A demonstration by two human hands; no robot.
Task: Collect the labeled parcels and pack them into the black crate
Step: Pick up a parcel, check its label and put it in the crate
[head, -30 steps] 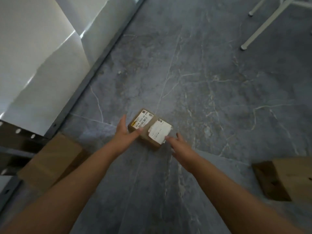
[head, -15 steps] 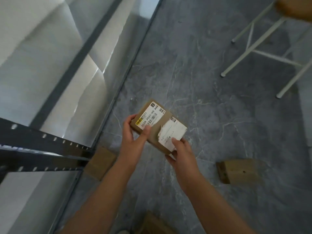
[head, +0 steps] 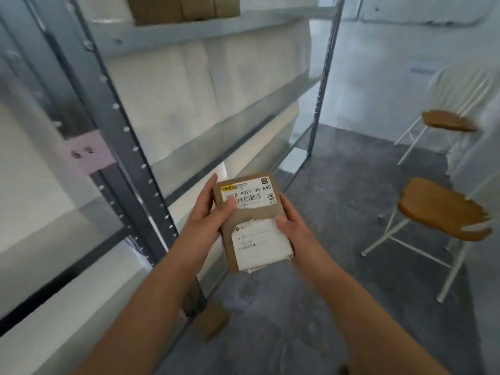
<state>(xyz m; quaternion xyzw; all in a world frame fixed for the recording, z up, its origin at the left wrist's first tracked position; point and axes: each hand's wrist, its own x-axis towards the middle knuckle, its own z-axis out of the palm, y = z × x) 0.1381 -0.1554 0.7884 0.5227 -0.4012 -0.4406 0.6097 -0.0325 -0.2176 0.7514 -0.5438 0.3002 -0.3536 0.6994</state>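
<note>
A small brown cardboard parcel [head: 253, 220] with two white labels, the upper one with a barcode, is held up at chest height in front of me. My left hand [head: 207, 209] grips its left edge, thumb across the upper label. My right hand [head: 290, 223] holds its right edge, thumb on the lower label. Another small brown parcel [head: 209, 322] lies on the grey floor below, by the foot of the shelving. The black crate is not in view.
A grey metal shelving rack [head: 130, 131] fills the left side, with cardboard boxes [head: 184, 8] on an upper shelf. Two white-framed chairs with wooden seats [head: 443, 209] stand at the right. Grey marbled floor [head: 324, 307] lies between them.
Both hands picked the parcel up off the floor and raised it to chest height, turning it upright. The view tilted up from the floor to the rack and chairs.
</note>
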